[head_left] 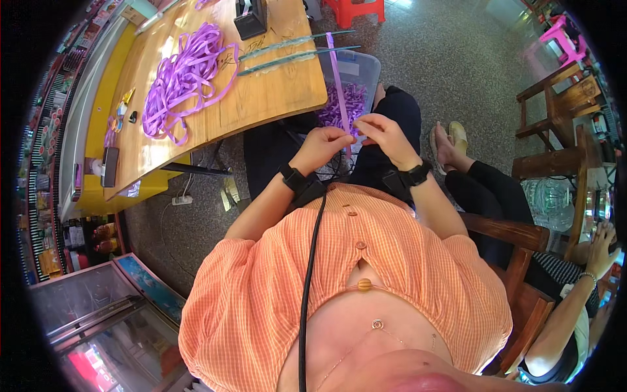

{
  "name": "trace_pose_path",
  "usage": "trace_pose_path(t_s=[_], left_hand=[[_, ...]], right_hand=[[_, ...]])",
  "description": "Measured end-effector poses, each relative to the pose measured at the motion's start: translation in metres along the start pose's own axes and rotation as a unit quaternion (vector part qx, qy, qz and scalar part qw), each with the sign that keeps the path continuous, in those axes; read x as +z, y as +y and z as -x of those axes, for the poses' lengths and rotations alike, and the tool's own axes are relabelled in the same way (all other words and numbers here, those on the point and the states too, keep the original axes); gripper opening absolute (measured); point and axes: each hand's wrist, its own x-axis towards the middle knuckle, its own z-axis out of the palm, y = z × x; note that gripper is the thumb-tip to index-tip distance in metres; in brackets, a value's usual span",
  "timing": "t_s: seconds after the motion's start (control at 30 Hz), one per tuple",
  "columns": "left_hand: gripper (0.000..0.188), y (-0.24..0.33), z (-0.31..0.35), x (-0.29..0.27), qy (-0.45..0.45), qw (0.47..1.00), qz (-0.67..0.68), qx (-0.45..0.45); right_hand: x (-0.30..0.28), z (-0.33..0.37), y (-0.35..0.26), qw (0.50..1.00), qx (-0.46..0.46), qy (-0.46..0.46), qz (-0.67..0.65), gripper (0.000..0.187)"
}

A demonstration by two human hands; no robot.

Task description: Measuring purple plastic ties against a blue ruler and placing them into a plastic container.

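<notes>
Ribbon strip (338, 85): purple, stretched from two thin rods (343, 49) to our fingertips, apparently held straight so both hands can work its near end.
Left hand (326, 145): thumb and fingertips pinched together on the strip.
Right hand (390, 138): thumb and fingers curled nearly together beside it; we cannot tell whether they grip.
Rods: dark green, seemingly taped to the tabletop (281, 95), jutting past its edge, probably to leave room around the strip.
Tub (370, 65): clear plastic, holding purple ribbon pieces (353, 104) below the strip, likely placed for reach.
Tabletop: pale wood, carrying a heap of loose purple ribbon (186, 78) and a black holder (251, 25).
Room: speckled floor (450, 78), red stool (356, 11), pink stool (565, 42), wooden chairs (554, 163), glass-topped freezer (98, 326) at lower left; another person (555, 330) sits to our right.
</notes>
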Motion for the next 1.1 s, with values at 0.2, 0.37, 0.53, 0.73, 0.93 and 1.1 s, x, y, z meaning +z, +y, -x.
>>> trace_pose_path(t_s=[0.2,0.37,0.53,0.73,0.93,1.1], left_hand=[[0.023,0.016,0.006,-0.001,-0.01,0.998,0.05,0.024],[0.022,0.005,0.004,-0.003,-0.016,0.997,0.069,0.012],[0.021,0.009,0.003,-0.003,-0.012,0.999,0.035,-0.026],[0.022,0.017,0.004,-0.006,-0.025,0.999,0.043,-0.013],[0.02,0.04,0.013,-0.01,-0.06,0.997,-0.046,-0.008],[0.023,0.074,0.038,-0.008,-0.127,0.987,-0.092,0.022]], right_hand=[[0.021,-0.041,-0.022,0.991,0.021,-0.047,-0.124,0.031],[0.027,-0.1,-0.035,0.979,-0.027,-0.02,-0.199,0.026],[0.03,-0.139,-0.05,0.984,-0.116,0.077,-0.109,0.02],[0.038,-0.142,-0.058,0.976,-0.144,0.127,-0.105,0.017],[0.029,-0.145,-0.062,0.994,-0.042,0.053,-0.082,0.021],[0.032,-0.132,-0.068,0.997,-0.049,0.042,-0.043,0.022]])
